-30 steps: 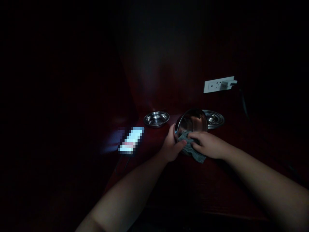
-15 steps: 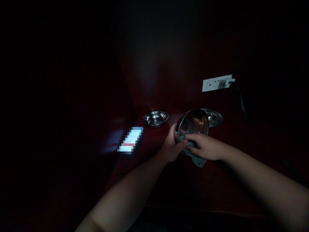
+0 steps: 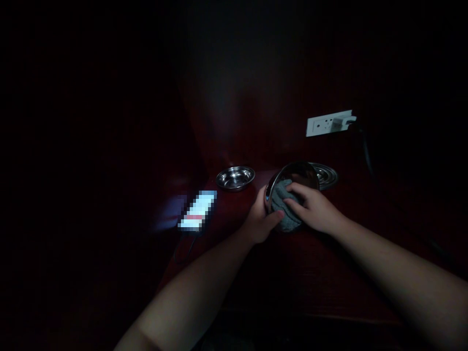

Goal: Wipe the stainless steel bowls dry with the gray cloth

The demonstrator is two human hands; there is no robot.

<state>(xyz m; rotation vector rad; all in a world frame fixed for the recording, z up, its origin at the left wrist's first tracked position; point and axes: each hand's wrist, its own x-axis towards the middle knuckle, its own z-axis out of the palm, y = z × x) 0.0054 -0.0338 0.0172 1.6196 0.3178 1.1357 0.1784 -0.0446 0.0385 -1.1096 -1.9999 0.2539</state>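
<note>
My left hand (image 3: 262,219) grips a shiny metal bowl (image 3: 302,171) by its left side, the thumb over the near rim and the other fingers mostly hidden behind it. The bowl is tilted with its opening toward me. Inside it lies a grey-green cloth (image 3: 284,195), bunched up. My right hand (image 3: 310,204) presses on this cloth within the bowl, fingers bent into its folds. Part of the bowl's lower rim is covered by the cloth and my hands.
A shallow steel dish (image 3: 235,178) stands to the left of the bowl. Behind the bowl, stacked metal plates (image 3: 327,176) are partly hidden. A lit phone (image 3: 198,210) with a cable lies on the dark red table (image 3: 292,282). A socket panel (image 3: 321,125) with a plug is on the wall.
My right hand has moved up and deeper into the bowl with the cloth, which now covers more of the inside. The left hand keeps its hold on the bowl, almost unmoved.
</note>
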